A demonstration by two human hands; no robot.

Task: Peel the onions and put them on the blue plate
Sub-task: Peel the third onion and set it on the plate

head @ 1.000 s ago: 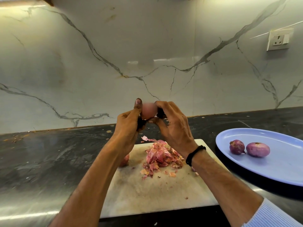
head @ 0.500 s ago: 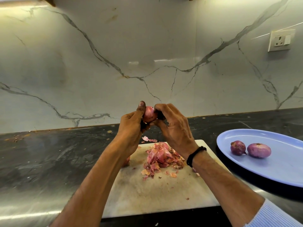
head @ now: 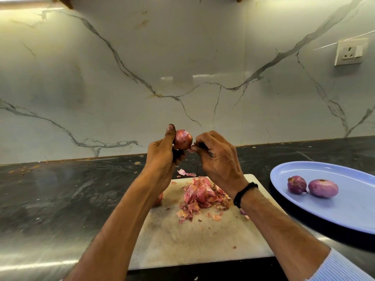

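Above the white stone cutting board [head: 203,240], the left hand [head: 162,157] grips a small red onion [head: 183,141]. The right hand [head: 220,161], fingers curled, pinches its side. Right of the board, two peeled purple onions [head: 323,188] lie on the oval blue plate [head: 345,216].

left hand [head: 162,159], right hand [head: 220,159] raised, both gripping

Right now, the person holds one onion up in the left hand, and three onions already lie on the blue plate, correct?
Not quite. The head view shows two onions on the blue plate, not three: a darker one and a paler one. The rest stands: the left hand holds one onion up.
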